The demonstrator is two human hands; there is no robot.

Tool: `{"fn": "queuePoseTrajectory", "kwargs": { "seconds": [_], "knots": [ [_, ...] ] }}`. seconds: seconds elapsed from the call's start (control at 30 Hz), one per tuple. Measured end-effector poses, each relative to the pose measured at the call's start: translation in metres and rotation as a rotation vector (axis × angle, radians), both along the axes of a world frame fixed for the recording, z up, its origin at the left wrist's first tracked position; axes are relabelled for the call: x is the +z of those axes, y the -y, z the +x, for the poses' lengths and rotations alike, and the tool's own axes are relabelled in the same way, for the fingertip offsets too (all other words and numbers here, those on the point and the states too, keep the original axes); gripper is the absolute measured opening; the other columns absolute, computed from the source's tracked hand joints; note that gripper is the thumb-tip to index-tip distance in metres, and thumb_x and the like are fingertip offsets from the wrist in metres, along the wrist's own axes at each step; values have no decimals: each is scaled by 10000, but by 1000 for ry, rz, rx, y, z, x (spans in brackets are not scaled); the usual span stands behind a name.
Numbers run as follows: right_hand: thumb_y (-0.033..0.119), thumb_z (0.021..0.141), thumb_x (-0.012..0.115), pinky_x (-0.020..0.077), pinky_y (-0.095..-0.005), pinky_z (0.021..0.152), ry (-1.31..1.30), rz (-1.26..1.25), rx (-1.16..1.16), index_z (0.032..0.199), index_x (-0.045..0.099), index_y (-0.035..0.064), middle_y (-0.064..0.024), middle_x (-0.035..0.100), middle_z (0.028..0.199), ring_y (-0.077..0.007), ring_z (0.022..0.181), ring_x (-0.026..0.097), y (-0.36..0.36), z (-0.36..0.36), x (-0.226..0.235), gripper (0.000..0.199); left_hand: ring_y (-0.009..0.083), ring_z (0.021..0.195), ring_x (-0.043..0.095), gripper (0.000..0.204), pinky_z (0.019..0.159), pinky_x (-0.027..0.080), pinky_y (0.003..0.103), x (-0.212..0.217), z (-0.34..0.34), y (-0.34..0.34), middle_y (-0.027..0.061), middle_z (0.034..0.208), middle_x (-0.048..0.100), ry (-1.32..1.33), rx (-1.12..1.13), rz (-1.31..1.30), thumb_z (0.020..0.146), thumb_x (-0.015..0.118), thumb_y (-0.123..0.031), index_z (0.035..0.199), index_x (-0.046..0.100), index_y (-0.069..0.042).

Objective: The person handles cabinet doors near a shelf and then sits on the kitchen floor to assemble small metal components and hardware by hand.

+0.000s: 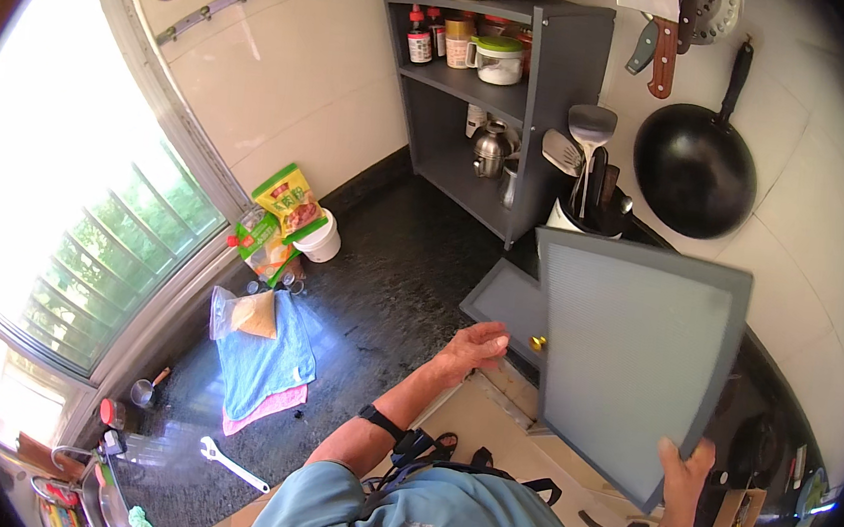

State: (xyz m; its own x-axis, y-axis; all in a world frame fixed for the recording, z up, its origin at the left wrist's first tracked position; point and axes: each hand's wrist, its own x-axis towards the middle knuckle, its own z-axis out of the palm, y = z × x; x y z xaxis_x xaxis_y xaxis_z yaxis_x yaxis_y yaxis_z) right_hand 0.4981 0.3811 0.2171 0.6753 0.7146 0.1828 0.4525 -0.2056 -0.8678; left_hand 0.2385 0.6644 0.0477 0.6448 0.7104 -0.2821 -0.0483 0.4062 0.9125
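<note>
The right hand (682, 465) is gripping the big grey panel (635, 357) by its lower right corner, fingers curling behind the board and the thumb pressing on its near face. The panel is standing tilted in the air, its long axis running from that gripped corner up and left toward the dark counter (390, 281). It is flat, matt grey, rectangular, with a slightly darker rim around a finely textured face.

The left hand (475, 346) is reaching forward just left of the panel's lower left edge, fingers loosely bent and holding nothing that can be made out; it is sitting close to a small brass knob (537, 343) at that edge. Whether the fingertips are touching the panel is hard to tell. So the panel is lying to the right of the left hand.

Beyond, a second grey board (509, 301) is resting on the counter edge. Farther back, a grey shelf unit (497, 99) is standing in the corner, and a black wok (694, 172) is hanging on the tiled wall.
</note>
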Motion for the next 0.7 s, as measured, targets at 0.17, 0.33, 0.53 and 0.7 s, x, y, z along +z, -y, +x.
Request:
{"fn": "queuePoseTrajectory", "kwargs": {
  "seconds": [0.17, 0.33, 0.53, 0.7],
  "knots": [
    [188, 788, 698, 371, -291, 523, -61, 126, 362, 697, 572, -19, 24, 497, 599, -81, 566, 430, -70, -10, 19, 259, 226, 1122, 539, 766, 951, 448, 419, 0, -5, 9, 110, 1225, 568, 157, 172, 47, 859, 663, -520, 1351, 429, 17],
    [229, 805, 708, 387, -264, 571, -237, 95, 527, 767, 608, -11, 30, 544, 671, -74, 627, 468, -86, -14, 24, 262, 201, 1041, 583, 469, 907, 476, 377, 13, -7, 24, 71, 1166, 606, 301, 282, -137, 929, 628, -346, 1225, 527, 4],
    [230, 792, 727, 396, -262, 592, -335, 60, 594, 771, 621, -3, 23, 554, 685, -81, 648, 484, -96, -5, 0, 257, 180, 892, 630, 228, 798, 516, 345, 16, -24, 43, 62, 973, 673, 429, 491, -130, 908, 647, -162, 1064, 621, 3],
    [247, 756, 765, 412, -274, 635, -407, 69, 558, 826, 635, 6, 7, 582, 762, -97, 701, 505, -102, -1, -41, 282, 157, 738, 632, 191, 682, 532, 308, 27, -35, 50, 63, 875, 676, 310, 567, -166, 877, 691, -147, 964, 635, 14]
  ]
}}
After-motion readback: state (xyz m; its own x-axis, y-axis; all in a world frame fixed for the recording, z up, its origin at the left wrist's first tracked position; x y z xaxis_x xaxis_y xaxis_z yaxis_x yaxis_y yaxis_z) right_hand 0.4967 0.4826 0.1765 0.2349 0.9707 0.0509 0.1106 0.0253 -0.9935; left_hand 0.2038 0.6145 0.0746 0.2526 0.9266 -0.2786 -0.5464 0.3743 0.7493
